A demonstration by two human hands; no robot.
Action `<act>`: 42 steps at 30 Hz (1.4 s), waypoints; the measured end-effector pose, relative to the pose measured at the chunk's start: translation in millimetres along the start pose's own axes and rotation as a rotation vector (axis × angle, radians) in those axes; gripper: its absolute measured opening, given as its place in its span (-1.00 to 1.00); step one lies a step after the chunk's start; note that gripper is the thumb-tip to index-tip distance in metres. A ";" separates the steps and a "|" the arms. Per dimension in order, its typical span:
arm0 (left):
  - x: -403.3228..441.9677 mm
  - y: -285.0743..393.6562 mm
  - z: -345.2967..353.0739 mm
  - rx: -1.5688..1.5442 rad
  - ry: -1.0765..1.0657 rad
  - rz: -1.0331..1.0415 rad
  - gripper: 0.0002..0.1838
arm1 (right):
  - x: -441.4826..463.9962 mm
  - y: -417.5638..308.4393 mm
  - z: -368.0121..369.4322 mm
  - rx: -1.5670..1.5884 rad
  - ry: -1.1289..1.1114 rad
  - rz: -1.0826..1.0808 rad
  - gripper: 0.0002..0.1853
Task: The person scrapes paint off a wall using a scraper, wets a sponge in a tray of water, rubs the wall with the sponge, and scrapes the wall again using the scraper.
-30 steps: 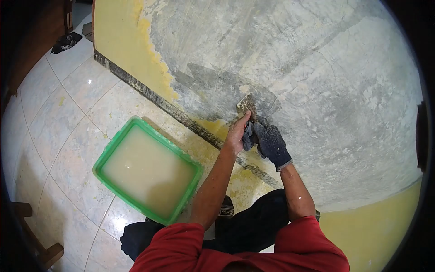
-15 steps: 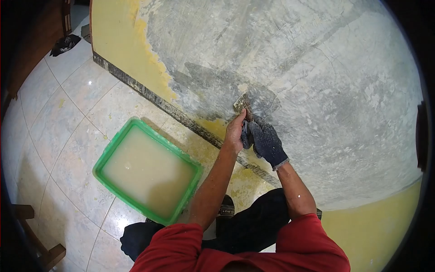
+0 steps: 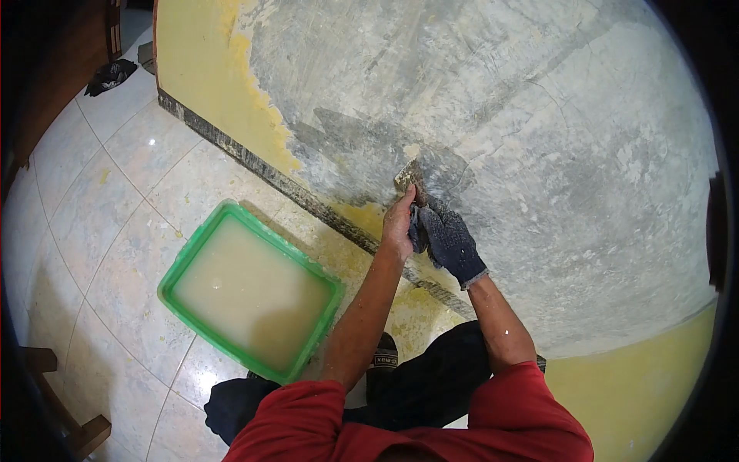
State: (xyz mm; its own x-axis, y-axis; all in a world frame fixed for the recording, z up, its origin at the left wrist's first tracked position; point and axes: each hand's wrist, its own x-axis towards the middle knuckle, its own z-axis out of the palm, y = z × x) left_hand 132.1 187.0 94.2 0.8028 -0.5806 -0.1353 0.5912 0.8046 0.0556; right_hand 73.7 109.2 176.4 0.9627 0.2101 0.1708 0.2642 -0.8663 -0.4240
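A paint scraper (image 3: 407, 174) with a stained, crusted blade rests near the low part of the bared grey wall (image 3: 554, 169). My right hand (image 3: 453, 245), in a dark knit glove, is closed around its handle, which the fingers mostly hide. My bare left hand (image 3: 398, 223) presses beside it, the thumb lying along the base of the blade. Between the two hands shows dark fabric that may be glove fingers; I cannot tell. Around the blade the wall has a darker, damp-looking patch, with a remnant of yellow paint (image 3: 362, 219) below it.
A green basin (image 3: 178, 266) of cloudy liquid stands on the tiled floor (image 3: 115, 254) left of my arms. A dark baseboard (image 3: 254, 165) runs along the wall's foot. Wooden furniture legs (image 3: 91, 435) are at lower left, and a black plastic bag (image 3: 112, 75) lies at upper left.
Both hands and the scraper have shifted very slightly to the left. The grip looks the same, and the basin stays in place.
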 end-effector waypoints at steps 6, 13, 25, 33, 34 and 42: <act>7.1 -3.7 -4.2 -0.006 0.019 -0.015 -0.63 | -2.0 1.4 2.8 0.134 0.030 0.203 -0.65; 8.1 -4.4 -4.4 -0.018 0.047 -0.020 -0.67 | -2.8 3.3 4.2 0.105 0.049 0.134 -0.59; 3.3 -12.6 -24.7 -0.147 -0.109 0.004 -0.69 | -3.6 -12.1 0.4 0.114 -0.043 0.112 -0.65; 4.9 -9.2 -33.6 -0.106 -0.152 -0.007 -0.63 | -7.2 -7.4 4.7 0.059 -0.045 -0.061 -0.62; 4.1 -9.0 -33.8 -0.102 -0.154 -0.002 -0.63 | -7.2 -7.9 5.7 0.075 -0.057 -0.074 -0.63; -1.8 -5.5 -30.5 -0.076 -0.170 -0.046 -0.58 | -9.0 -12.6 4.7 0.046 -0.054 -0.054 -0.67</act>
State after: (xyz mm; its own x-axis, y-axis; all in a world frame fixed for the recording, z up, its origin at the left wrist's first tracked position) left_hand 125.1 187.4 64.0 0.7805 -0.6243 0.0333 0.6251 0.7803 -0.0226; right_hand 62.1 120.4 176.0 0.9484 0.2813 0.1464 0.3170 -0.8314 -0.4565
